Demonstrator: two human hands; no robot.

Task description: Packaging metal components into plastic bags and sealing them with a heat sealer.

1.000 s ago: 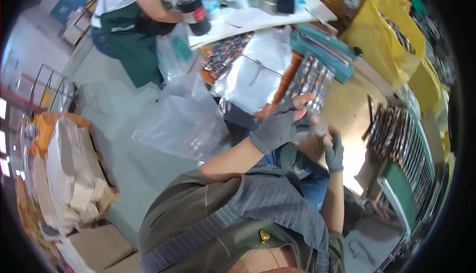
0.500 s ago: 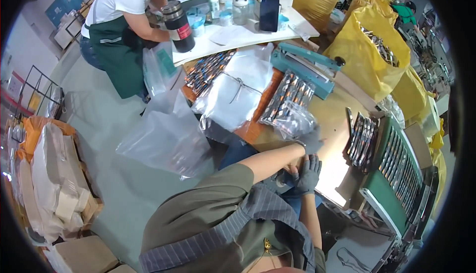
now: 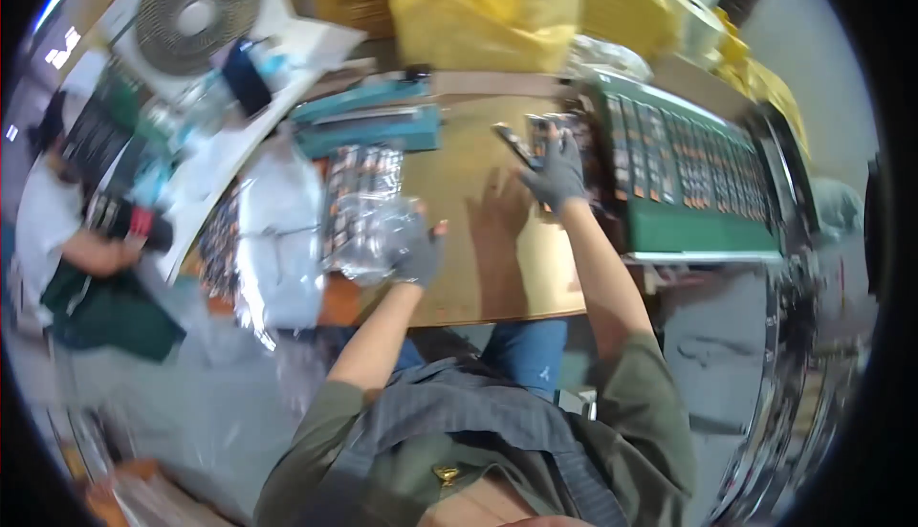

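My left hand [image 3: 417, 252], in a grey glove with bare fingertips, is closed on the loose mouth of a clear plastic bag [image 3: 368, 230]. Slim dark sticks with orange marks [image 3: 365, 171] fill the bag's far part. To the right, my gloved right hand [image 3: 559, 171] reaches over a pile of similar dark sticks [image 3: 595, 149], fingers stretched forward and thumb apart. One stick [image 3: 514, 144] lies slanted beside its thumb. The right hand partly covers the pile, and motion blur softens the details.
A green conveyor [image 3: 688, 232] carrying rows of sticks stands at right. Beyond the tabletop [image 3: 459, 288] are a teal bag sealer [image 3: 368, 118] and a yellow sack [image 3: 483, 15]. Flat clear bags [image 3: 277, 230] lie at left, near a fan [image 3: 196, 15] and a person in a green apron [image 3: 105, 302].
My view has swung to the right. My right hand has moved from near the table's front edge out to the stick pile. The left hand stays at the bag.
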